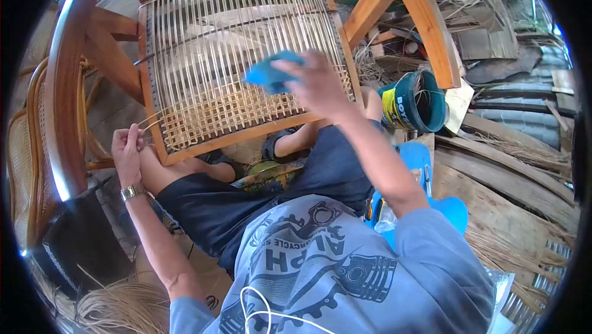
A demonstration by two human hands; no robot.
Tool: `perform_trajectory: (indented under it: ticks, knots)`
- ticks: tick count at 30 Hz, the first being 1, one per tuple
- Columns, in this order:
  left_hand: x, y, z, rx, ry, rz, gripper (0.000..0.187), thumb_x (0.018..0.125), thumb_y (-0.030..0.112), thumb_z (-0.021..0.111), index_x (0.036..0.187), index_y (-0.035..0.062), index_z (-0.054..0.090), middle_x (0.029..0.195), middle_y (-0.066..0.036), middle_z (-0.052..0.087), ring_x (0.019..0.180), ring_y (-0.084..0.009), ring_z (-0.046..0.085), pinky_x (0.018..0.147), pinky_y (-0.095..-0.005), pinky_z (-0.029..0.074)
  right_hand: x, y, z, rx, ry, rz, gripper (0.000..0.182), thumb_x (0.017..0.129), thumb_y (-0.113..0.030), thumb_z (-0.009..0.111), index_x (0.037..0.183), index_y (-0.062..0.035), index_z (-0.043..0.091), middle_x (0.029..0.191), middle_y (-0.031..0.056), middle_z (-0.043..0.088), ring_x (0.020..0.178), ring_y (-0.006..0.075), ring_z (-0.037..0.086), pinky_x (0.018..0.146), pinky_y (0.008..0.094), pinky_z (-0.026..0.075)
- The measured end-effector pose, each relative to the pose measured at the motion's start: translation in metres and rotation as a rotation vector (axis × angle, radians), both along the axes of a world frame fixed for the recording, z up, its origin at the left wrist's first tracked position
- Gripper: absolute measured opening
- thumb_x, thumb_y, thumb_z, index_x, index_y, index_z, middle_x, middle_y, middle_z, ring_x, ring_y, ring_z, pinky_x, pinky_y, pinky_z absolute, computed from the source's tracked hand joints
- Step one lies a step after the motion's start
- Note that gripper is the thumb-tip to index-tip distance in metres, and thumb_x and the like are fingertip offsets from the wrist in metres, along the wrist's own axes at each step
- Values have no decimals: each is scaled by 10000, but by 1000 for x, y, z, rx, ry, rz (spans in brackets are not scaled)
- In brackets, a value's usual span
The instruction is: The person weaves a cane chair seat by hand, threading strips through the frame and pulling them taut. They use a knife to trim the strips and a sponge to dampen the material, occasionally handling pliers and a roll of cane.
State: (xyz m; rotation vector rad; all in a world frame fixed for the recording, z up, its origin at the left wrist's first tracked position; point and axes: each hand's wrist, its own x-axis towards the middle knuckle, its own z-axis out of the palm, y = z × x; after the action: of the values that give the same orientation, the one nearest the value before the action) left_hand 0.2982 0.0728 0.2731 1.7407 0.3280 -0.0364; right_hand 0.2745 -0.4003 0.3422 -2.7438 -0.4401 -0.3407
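Note:
A wooden chair seat frame [246, 133] rests across my knees, strung with pale cane strands [185, 38]. Along the near side the cane is woven into a square mesh [213, 111]. My right hand [317, 87] is closed on a flat blue thing [271, 73], blurred by motion, held over the woven part; I cannot tell its exact kind. At the frame's left edge, my left hand [127, 149] pinches a thin cane strand [150, 121] that runs into the mesh. A dark rod [240, 24] crosses the strands farther back.
Chair legs rise at the left [71, 87] and right [425, 26]. A green bucket [401, 103] holding strands stands right of my knee, beside a blue plastic stool [453, 211]. Cane bundles [120, 308] lie at lower left. Wooden boards [493, 189] cover the right side.

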Motion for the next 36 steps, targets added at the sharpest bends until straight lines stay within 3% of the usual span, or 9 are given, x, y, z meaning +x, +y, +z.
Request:
perform_trajectory:
  ticks: [5,6,8,11,17,19,24,30,36]
  knots:
    - [0,1,-3,30,-6,16,216,1006,237,697,910,79,584,812,-2,660,664,-39,481,597,-199,396,-50,-166,25,-217,148,-507,405,874,-172,734,1274,-209,680,1212,170,644,1103,376,613,990,463,484]
    - [2,2,-4,28,-2,16,219,1003,246,703,911,84,588,804,5,652,663,-38,475,596,-197,391,-52,-171,26,-218,146,-509,405,874,-172,734,1274,-209,680,1212,170,644,1103,376,613,990,463,484]
    - [5,3,-9,53,-2,12,218,994,249,715,915,82,599,805,10,650,668,-37,476,598,-200,388,-57,-175,31,427,43,-766,419,922,-310,688,1276,-88,653,1187,232,686,1105,415,648,988,466,494]
    - [4,-1,-4,149,17,39,215,975,249,738,918,72,628,805,21,644,680,-40,479,606,-211,388,-36,-115,31,199,231,-971,582,925,-472,627,1251,11,626,1148,292,699,1124,441,657,997,467,492]
    - [2,-11,7,251,-64,103,215,948,229,766,902,38,678,776,35,628,690,-60,497,617,-241,404,7,122,11,549,504,-449,391,980,-352,551,1119,14,541,914,233,703,793,408,710,748,561,551]
    - [3,-13,3,193,-45,122,219,941,225,776,906,33,676,776,33,643,656,-68,487,595,-253,405,4,193,-3,419,349,-202,393,956,-324,608,1099,26,499,859,233,646,676,383,688,580,513,553]
    - [-3,1,-4,242,-90,100,139,960,142,719,1025,23,687,872,-5,705,764,-88,627,700,-252,510,13,268,6,478,185,-11,415,856,-280,724,1115,-37,509,947,198,600,779,360,660,612,483,539]
    - [4,-11,1,188,-42,124,132,961,148,737,1002,32,690,886,11,688,727,-53,564,650,-220,470,-3,192,-6,407,130,180,504,764,-180,798,1218,-152,580,949,165,542,882,361,596,747,486,486]
    - [0,-15,4,303,-85,166,210,949,218,768,956,25,684,985,-8,696,727,-60,555,658,-225,467,-38,-35,22,94,215,-402,521,797,-228,771,1288,-148,617,1126,141,646,1096,352,610,959,474,488]
